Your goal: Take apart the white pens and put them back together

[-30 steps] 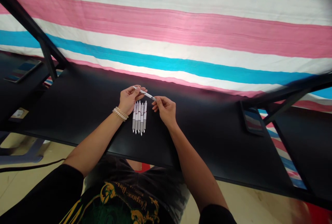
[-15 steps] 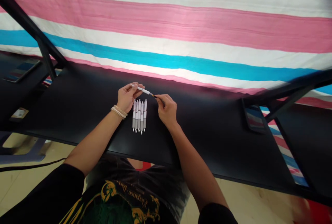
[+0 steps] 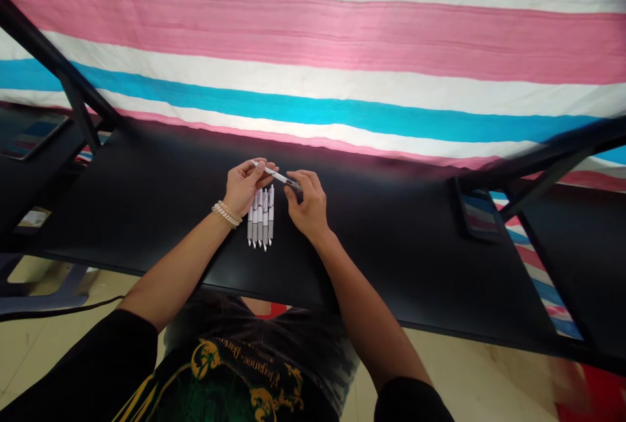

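A white pen [image 3: 276, 176] slants between my two hands above the black table. My left hand [image 3: 242, 186] is closed on its white barrel, with the thumb on top; a pale beaded bracelet is on that wrist. At the pen's lower right end, the thumb and fingers of my right hand [image 3: 309, 200] close around the grey grip section [image 3: 293, 184]. Just below the hands, several white pens with grey grips [image 3: 261, 218] lie side by side in a row, metal tips pointing toward me. My left fingers partly overlap their upper ends.
The black table [image 3: 391, 259] extends to both sides. A dark flat device, possibly a phone [image 3: 478, 213], lies at the right by a black frame bar [image 3: 542, 171]. A striped cloth [image 3: 313, 37] hangs behind the table. Far left is a small brown-and-white item [image 3: 34, 218].
My right hand has moved closer to my left. The thin refill that showed between barrel and front part is now covered, and the grey grip meets the barrel. The row of pens stays put.
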Tool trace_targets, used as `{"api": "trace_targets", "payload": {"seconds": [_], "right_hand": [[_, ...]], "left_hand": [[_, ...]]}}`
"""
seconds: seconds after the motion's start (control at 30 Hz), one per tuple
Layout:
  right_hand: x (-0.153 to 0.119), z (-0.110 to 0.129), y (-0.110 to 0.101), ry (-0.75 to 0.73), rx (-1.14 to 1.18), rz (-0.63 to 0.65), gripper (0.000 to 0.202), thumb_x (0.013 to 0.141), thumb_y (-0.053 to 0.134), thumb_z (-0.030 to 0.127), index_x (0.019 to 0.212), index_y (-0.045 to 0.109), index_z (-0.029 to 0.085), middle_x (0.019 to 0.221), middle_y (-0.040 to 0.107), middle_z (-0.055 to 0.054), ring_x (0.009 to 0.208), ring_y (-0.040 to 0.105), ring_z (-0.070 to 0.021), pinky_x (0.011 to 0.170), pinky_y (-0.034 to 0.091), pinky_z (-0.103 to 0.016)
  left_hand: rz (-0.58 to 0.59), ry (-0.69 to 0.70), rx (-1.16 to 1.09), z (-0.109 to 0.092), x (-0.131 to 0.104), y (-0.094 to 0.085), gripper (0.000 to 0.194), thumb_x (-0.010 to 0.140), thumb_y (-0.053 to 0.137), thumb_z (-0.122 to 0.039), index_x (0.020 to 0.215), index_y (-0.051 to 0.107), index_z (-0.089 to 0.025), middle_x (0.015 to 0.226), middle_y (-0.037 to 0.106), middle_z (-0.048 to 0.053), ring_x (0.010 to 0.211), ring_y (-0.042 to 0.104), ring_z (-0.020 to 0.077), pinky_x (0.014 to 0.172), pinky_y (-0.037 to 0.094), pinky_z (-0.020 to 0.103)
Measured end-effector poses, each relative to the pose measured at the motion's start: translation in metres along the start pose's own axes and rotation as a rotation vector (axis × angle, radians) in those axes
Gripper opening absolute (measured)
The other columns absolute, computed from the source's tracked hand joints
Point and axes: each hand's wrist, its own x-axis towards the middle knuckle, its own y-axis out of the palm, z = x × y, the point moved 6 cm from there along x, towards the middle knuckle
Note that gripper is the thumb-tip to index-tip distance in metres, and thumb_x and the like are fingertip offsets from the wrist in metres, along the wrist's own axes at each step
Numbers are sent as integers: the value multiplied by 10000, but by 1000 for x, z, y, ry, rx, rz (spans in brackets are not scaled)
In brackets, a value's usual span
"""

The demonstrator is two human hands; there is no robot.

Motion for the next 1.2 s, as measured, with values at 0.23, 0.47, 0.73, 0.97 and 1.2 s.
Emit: {"api": "trace_targets", "payload": {"seconds": [0.23, 0.47, 0.73, 0.97, 1.2], "right_hand": [[-2, -5, -2, 48, 89, -71, 389, 953, 506, 159, 1327, 455, 252, 993, 637, -52, 889, 657, -187, 823, 574, -367], [-1, -10, -2, 110, 119, -62, 302, 966, 533, 243, 1262, 477, 242, 966, 645, -33, 767, 648, -153, 738, 564, -325], [-2, -7, -1, 48, 30, -16, 274, 964, 537, 235, 1236, 508, 231, 1019, 661, -61, 872, 641, -181, 775, 544, -336], [-2, -10, -1, 138, 57, -27, 248, 969, 524, 258, 1213, 500, 224, 911, 684, -29, 731, 641, -151, 692, 529, -299], [-1, -12, 3, 213, 137, 63, 201, 994, 494, 322, 1166, 492, 218, 789, 677, 5, 636, 623, -131, 640, 504, -269]], "left_hand": [[-9, -18, -31, 0, 2, -2, 214, 822, 781, -266, 946, 680, -123, 1005, 750, 113, 960, 740, 210, 958, 573, 394], [-12, 6, -32, -1, 3, -4, 211, 819, 785, -280, 925, 681, -130, 989, 752, 108, 988, 736, 222, 981, 564, 418], [-26, 30, -22, -1, 5, -7, 225, 816, 788, -291, 935, 678, -135, 1000, 747, 114, 1003, 736, 241, 1010, 543, 473], [-19, 25, -8, -3, 3, -6, 258, 798, 804, -313, 939, 682, -135, 984, 752, 107, 966, 740, 224, 975, 563, 438], [-24, 5, 7, -4, 1, -4, 272, 782, 815, -312, 937, 684, -130, 952, 745, 108, 913, 744, 216, 919, 578, 413]]}}
